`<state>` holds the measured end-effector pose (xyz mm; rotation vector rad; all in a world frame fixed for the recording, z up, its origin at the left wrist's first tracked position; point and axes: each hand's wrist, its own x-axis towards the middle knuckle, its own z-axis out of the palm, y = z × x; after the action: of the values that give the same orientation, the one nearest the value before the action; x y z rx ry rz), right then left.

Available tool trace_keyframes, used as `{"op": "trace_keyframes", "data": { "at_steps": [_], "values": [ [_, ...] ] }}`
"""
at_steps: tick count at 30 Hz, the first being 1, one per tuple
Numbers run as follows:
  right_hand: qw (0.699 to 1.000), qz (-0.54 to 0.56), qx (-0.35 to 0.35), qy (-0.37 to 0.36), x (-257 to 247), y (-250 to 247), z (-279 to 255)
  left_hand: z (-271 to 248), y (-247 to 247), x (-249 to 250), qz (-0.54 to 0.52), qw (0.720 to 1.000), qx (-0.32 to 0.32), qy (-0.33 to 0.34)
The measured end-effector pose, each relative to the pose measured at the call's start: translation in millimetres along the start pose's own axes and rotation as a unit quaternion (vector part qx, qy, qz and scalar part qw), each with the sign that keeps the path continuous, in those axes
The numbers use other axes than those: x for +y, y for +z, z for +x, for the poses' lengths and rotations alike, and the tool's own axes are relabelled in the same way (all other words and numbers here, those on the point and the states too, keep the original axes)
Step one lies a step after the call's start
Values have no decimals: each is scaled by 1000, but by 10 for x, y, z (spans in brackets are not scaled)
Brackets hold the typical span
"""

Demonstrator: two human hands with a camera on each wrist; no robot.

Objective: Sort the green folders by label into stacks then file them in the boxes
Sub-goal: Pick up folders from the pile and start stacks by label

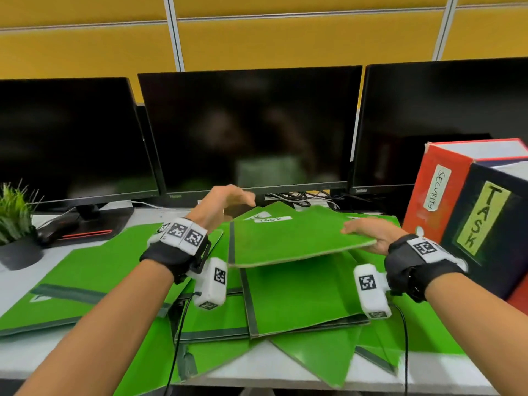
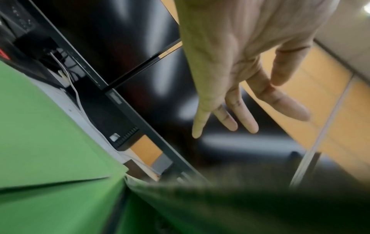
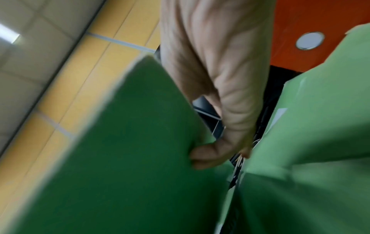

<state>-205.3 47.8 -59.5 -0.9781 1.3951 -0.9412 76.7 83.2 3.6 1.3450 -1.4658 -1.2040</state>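
Several green folders lie spread over the white desk (image 1: 20, 358). My right hand (image 1: 368, 234) grips the right edge of one green folder (image 1: 288, 238) labelled TASK and holds it raised above the pile (image 1: 300, 298); the right wrist view shows the fingers (image 3: 202, 156) curled under its edge (image 3: 128, 142). My left hand (image 1: 228, 200) hovers open above the far left corner of the raised folder, fingers (image 2: 232, 121) spread and holding nothing. At the right stand a red box (image 1: 434, 192) labelled SECURITY and a dark blue box (image 1: 485, 224) labelled TASK.
Three dark monitors (image 1: 248, 130) line the back of the desk, with cables (image 1: 303, 198) behind the folders. A potted plant (image 1: 14, 224) stands at the left edge. A separate green folder stack (image 1: 85, 275) lies at the left. A yellow partition wall rises behind.
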Motion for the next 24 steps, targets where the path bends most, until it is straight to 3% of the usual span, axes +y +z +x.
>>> {"op": "trace_keyframes", "data": {
  "at_steps": [2, 4, 7, 11, 13, 15, 18, 21, 24],
  "values": [
    [979, -200, 48, -3, 58, 35, 0, 83, 16, -132, 47, 997, -5, -62],
    [941, -336, 42, 18, 142, 36, 44, 167, -8, -294, 66, 992, 9, -110],
    [904, -425, 39, 32, 225, 43, 114, 258, -58, -541, 108, 969, 60, -213],
    [896, -438, 42, 60, 212, 205, -22, 376, 5, -854, 74, 953, 70, -286],
    [912, -402, 46, 68, 236, 245, -23, 361, 87, -866, 57, 950, 64, -299],
    [924, -373, 46, 68, 275, 248, 5, 327, 150, -830, 115, 945, 53, -300],
    [941, -326, 57, 67, 293, 213, 2, 287, 182, -797, 200, 943, 21, -265],
    [959, -272, 70, 42, 259, 133, -8, 279, 131, -670, 110, 965, 28, -238],
    [982, -163, 86, -47, 85, 26, 9, 320, 91, -362, 30, 989, 47, -137]
  ]
}}
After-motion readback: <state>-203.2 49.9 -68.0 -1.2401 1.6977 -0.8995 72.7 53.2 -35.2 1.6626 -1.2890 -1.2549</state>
